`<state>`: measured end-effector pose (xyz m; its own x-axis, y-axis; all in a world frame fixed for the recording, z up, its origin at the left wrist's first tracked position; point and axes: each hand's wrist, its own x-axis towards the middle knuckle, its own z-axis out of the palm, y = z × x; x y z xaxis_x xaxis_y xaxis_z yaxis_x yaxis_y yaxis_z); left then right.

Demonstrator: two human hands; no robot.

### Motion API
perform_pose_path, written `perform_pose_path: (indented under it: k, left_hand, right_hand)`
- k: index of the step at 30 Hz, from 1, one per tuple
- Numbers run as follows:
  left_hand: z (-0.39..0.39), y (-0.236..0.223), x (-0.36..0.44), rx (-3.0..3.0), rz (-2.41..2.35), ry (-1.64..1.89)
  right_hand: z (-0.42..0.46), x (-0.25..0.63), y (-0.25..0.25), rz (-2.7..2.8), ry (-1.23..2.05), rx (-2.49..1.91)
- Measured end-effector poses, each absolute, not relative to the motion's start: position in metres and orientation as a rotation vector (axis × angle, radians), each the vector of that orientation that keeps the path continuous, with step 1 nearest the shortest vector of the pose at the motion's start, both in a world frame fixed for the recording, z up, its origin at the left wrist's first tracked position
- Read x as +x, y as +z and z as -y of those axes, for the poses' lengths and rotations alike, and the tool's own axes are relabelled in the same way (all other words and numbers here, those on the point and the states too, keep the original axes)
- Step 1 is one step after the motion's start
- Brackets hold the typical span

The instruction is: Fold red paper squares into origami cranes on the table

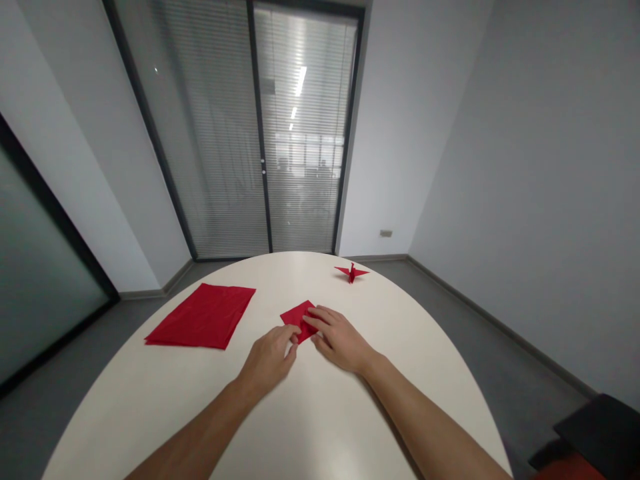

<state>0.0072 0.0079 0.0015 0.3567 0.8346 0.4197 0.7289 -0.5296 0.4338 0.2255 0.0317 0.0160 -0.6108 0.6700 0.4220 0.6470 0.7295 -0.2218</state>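
Note:
A small folded red paper [297,317] lies flat on the white round table [310,413], near its middle. My right hand [340,340] rests on the paper's right part, fingers stretched out flat and pressing it down. My left hand [270,359] sits at the paper's near left edge, fingers curled and pinching that edge. Both forearms reach in from the bottom of the view.
A stack of red paper sheets [203,315] lies on the table to the left. A finished red paper crane [352,272] stands near the far edge. Behind are glass doors with blinds [260,133]. A dark chair [595,433] shows at bottom right.

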Motion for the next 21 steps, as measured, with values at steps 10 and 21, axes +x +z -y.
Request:
perform_pose_path:
  k: [10, 21]
  left_hand:
    - [-0.0093, 0.0025, 0.0077, 2.425, -1.315, 0.885]
    - [-0.0061, 0.0046, 0.0072, 2.491, -1.247, 0.881]
  right_hand:
    - [-0.0323, 0.2232, 0.0197, 2.460, 0.042, -0.992]
    - [-0.0343, 0.2230, 0.0196, 2.445, 0.081, -0.972]
